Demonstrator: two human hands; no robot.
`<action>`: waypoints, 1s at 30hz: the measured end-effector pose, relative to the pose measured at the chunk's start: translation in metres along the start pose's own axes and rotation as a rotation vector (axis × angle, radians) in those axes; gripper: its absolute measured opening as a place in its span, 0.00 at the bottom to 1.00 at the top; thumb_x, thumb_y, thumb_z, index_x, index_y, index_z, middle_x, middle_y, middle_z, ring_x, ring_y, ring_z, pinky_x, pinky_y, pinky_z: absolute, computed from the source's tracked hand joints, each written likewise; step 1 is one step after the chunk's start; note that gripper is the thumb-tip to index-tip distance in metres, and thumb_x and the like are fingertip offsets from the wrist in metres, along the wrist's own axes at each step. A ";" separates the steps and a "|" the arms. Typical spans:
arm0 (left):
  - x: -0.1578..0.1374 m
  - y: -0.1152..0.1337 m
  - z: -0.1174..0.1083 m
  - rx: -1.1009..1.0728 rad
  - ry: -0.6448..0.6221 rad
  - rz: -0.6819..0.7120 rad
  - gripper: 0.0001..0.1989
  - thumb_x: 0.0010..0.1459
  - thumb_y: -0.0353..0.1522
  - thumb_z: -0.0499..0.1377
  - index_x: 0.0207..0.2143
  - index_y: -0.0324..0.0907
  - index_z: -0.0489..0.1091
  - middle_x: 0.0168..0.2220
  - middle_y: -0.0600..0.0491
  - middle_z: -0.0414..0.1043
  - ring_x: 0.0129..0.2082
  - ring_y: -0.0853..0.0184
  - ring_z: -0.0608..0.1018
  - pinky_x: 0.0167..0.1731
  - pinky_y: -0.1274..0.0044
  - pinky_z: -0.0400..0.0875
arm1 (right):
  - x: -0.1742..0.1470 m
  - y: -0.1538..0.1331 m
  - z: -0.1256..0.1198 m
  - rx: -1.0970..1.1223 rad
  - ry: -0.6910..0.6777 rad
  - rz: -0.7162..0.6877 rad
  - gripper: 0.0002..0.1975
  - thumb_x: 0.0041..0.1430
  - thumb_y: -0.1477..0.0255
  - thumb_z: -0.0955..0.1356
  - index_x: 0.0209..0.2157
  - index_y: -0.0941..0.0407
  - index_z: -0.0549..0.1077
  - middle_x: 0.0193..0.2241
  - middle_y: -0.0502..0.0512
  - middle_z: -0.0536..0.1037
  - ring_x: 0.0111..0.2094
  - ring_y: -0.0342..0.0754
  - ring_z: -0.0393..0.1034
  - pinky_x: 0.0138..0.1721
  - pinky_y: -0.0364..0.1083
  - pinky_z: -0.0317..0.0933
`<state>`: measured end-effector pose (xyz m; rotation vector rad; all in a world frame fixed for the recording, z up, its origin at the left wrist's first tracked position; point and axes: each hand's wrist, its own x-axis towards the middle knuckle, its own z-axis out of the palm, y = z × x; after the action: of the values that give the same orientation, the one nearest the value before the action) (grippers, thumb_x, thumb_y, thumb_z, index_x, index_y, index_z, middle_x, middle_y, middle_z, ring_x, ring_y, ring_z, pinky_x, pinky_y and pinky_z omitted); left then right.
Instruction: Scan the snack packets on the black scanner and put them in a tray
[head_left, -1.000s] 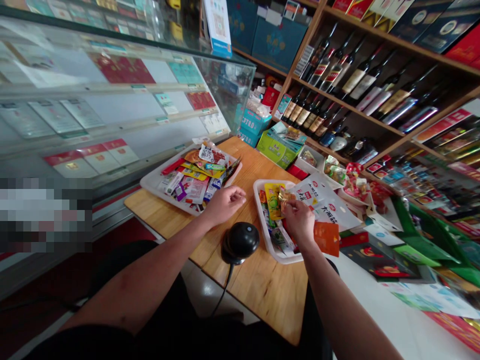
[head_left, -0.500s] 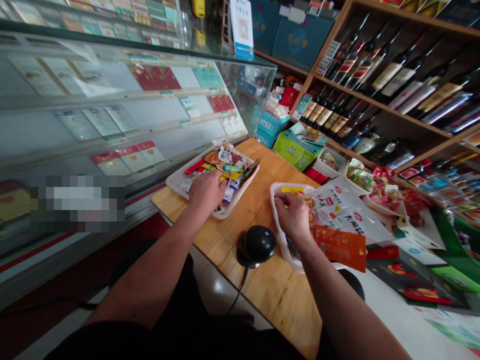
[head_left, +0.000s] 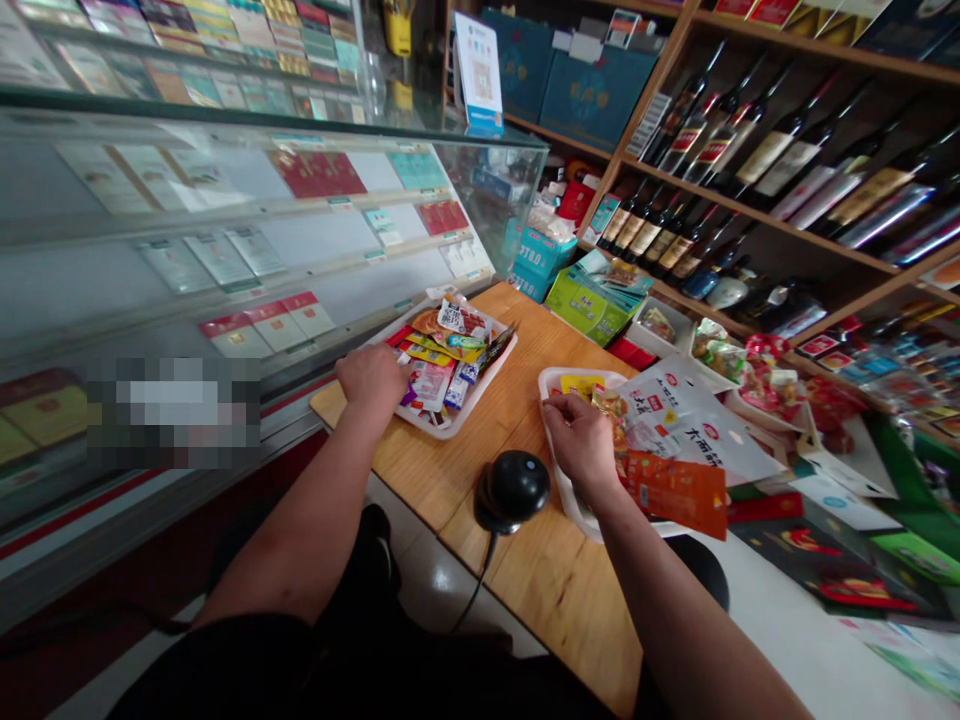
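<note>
Two white plastic trays of packaged snacks rest on a wooden table (head_left: pixel 525 330). My left hand (head_left: pixel 373 378) is at the near-left rim of the left tray (head_left: pixel 459 425), fingers curled, beside a purple wrapper; its fingertips are hidden. That tray holds small sachets and bags, among them a clear pink-printed packet (head_left: pixel 431 383). My right hand (head_left: pixel 581 440) is bunched at the left rim of the right tray (head_left: pixel 549 380), its fingers closed on the edge. A grey snack bag (head_left: pixel 679 415) and an orange packet (head_left: pixel 675 493) lie across this tray.
A black rounded device (head_left: pixel 517 485) with a cable stands between the trays. A glass display case (head_left: pixel 285 240) borders the table on the left. Behind are a green carton (head_left: pixel 592 300) and a wooden shelf of bottles (head_left: pixel 787 160). Boxed snacks (head_left: pixel 757 385) line the right side.
My left hand has moved left from above the packets to the tray's rim, uncovering the packets beneath. My right hand stays at its tray's edge. The view has shifted slightly.
</note>
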<state>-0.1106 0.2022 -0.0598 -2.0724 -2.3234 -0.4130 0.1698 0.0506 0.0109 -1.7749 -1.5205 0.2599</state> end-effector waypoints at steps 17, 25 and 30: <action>-0.068 0.017 -0.032 -0.291 0.256 0.260 0.20 0.67 0.40 0.49 0.52 0.40 0.71 0.48 0.41 0.74 0.51 0.53 0.73 0.54 0.66 0.62 | -0.080 0.014 -0.058 0.148 0.129 0.124 0.09 0.61 0.65 0.68 0.35 0.52 0.80 0.35 0.52 0.81 0.38 0.51 0.75 0.43 0.48 0.66; -0.111 0.036 -0.060 -0.909 0.247 0.120 0.19 0.61 0.41 0.59 0.50 0.40 0.72 0.45 0.44 0.77 0.42 0.61 0.79 0.45 0.70 0.72 | -0.089 0.000 -0.054 0.273 0.066 0.050 0.08 0.62 0.68 0.67 0.36 0.54 0.79 0.36 0.53 0.80 0.38 0.49 0.74 0.42 0.46 0.66; -0.144 0.049 -0.078 -1.634 0.041 -0.106 0.20 0.53 0.41 0.67 0.44 0.37 0.72 0.40 0.47 0.78 0.33 0.66 0.79 0.31 0.77 0.73 | -0.092 -0.010 -0.049 0.382 -0.015 0.069 0.09 0.63 0.69 0.66 0.36 0.55 0.79 0.36 0.53 0.79 0.38 0.48 0.74 0.42 0.46 0.66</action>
<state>-0.0574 0.0513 -0.0003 -1.9382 -2.0654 -3.0024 0.1672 -0.0535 0.0223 -1.5235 -1.3173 0.5601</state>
